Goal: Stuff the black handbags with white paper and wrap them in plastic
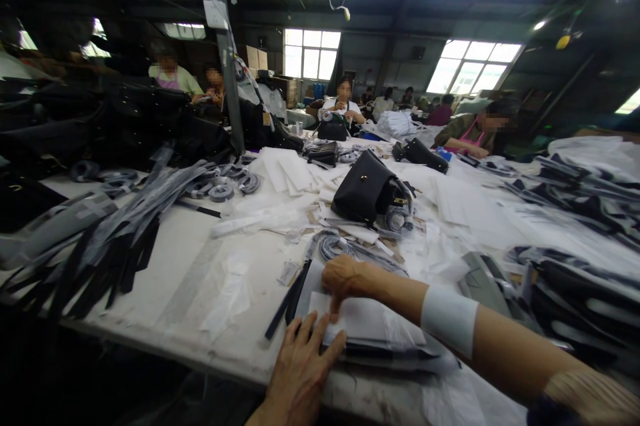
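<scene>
A flat black leather-like piece (pixel 295 303), perhaps a bag, lies at the table's near edge under a clear plastic film. On it is a pale white sheet (pixel 375 323). My left hand (pixel 304 363) rests with spread fingers on the near left edge of this stack. Above it, my right hand (pixel 344 279) is closed, one digit pointing down onto the sheet; whatever its curled fingers may hold is hidden. A pale band wraps my right forearm. Just beyond lie coiled wrapped straps (pixel 335 246) and an upright black handbag (pixel 363 186) with a gold-coloured clasp.
Plastic-wrapped black straps (pixel 135 233) spread over the left of the white table (pixel 175 266). White sheets (pixel 285 169) lie farther back. Wrapped black pieces (pixel 575 299) are heaped at right, near a grey tape-dispenser-like object (pixel 493 286). Several people sit across the room; a post (pixel 230 79) rises at left.
</scene>
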Demonstrator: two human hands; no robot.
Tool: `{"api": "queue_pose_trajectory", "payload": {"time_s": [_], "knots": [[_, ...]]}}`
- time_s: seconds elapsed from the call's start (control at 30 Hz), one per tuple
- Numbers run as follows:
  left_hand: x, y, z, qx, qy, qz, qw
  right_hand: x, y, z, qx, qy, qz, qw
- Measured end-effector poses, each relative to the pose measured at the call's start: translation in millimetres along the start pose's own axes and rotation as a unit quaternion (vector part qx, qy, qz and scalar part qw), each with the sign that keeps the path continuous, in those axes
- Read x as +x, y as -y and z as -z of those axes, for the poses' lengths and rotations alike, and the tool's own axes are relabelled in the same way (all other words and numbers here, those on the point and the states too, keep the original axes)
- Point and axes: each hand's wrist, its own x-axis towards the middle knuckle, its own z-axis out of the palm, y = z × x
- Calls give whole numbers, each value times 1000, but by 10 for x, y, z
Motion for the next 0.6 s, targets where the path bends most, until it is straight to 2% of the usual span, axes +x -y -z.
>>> {"api": "queue_pose_trajectory", "payload": {"time_s": [0.07,0.17,0.33,0.4,0.47,0.5,0.53,0.6], "knots": [[-6,3,8,-1,4,1,1000,-92,-72,-34,72,-10,-28,997],[-11,5,14,8,6,-2,1000,-178,-105,-172,188,-67,-84,976],[9,-8,28,8,1,4,1000,-400,-27,-388,205,-218,-185,936],[28,-24,42,-14,-1,27,1000,-619,59,-513,249,-335,-210,884],[59,-27,70,-49,-8,52,997,-874,208,-753,362,-436,-211,796],[81,-13,89,-70,-11,55,996,-995,303,-922,440,-449,-200,752],[110,15,111,-91,-10,48,995,-1099,404,-1115,523,-421,-189,716],[188,125,146,-133,-9,29,991,-1242,597,-1521,668,-314,-164,655]]}}
